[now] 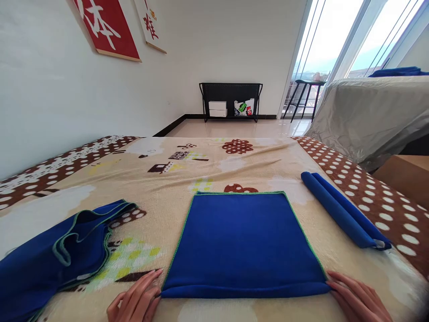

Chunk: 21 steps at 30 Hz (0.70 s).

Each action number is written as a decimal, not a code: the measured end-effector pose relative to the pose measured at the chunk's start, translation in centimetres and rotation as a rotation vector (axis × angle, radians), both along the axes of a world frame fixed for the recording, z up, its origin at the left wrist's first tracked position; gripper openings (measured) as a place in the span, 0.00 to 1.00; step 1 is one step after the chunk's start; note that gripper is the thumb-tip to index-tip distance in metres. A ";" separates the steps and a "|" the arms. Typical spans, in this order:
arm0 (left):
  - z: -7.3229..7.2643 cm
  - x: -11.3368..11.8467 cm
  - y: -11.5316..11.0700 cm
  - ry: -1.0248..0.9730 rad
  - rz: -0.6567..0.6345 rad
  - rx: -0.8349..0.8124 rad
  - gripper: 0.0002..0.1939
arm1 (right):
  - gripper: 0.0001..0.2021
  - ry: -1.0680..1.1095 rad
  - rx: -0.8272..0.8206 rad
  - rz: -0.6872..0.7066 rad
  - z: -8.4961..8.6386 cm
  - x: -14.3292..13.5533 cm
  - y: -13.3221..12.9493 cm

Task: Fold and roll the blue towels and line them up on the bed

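A blue cloth (243, 241) with green stitched edges lies flat on the patterned blanket, its near edge turned over in a narrow fold. My left hand (137, 297) is at the near left corner, fingers together and pinching the end of the fold. At the near right corner my right hand (357, 297) pinches the other end. Both thumbs are mostly hidden. A rolled blue cloth (345, 210) rests to the right. On the left lies a crumpled pile of blue cloth (67, 250) with green edging.
The blanket (157, 179) has a brown, white-dotted border. Beyond it stand a black rack (231, 91) with white boxes (217, 108), a dark stool (310, 82) by the window, and a plastic-covered piece of furniture (375, 107). A cardboard box (405, 176) is at the right.
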<state>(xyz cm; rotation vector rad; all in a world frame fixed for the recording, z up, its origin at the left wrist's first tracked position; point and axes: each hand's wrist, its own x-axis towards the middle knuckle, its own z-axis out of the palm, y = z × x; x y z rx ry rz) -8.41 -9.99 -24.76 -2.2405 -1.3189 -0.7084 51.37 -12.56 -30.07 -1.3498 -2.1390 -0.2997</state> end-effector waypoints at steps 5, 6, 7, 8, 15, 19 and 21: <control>1.1 0.2 -0.3 -0.025 0.000 0.004 0.11 | 0.12 0.022 -0.011 -0.025 0.9 -0.1 0.4; 1.3 0.3 -0.5 -0.049 0.019 -0.019 0.11 | 0.12 0.017 -0.021 -0.034 1.1 -0.1 0.5; 1.3 0.4 -0.6 -0.082 0.041 -0.044 0.12 | 0.11 0.007 -0.028 -0.043 1.2 -0.1 0.6; 1.3 0.5 -0.8 -0.117 0.059 -0.071 0.11 | 0.11 -0.006 -0.025 -0.046 1.4 -0.1 0.7; 1.0 0.6 0.1 -0.173 0.087 -0.177 0.13 | 0.09 -0.123 -0.061 -0.068 1.9 -1.2 2.4; 1.2 0.9 1.1 -0.069 0.090 -0.212 0.11 | 0.09 -0.184 0.047 -0.154 2.1 -3.2 3.8; 1.1 1.5 1.4 0.011 0.120 -0.178 0.10 | 0.09 -0.180 0.117 -0.244 2.2 -4.4 4.2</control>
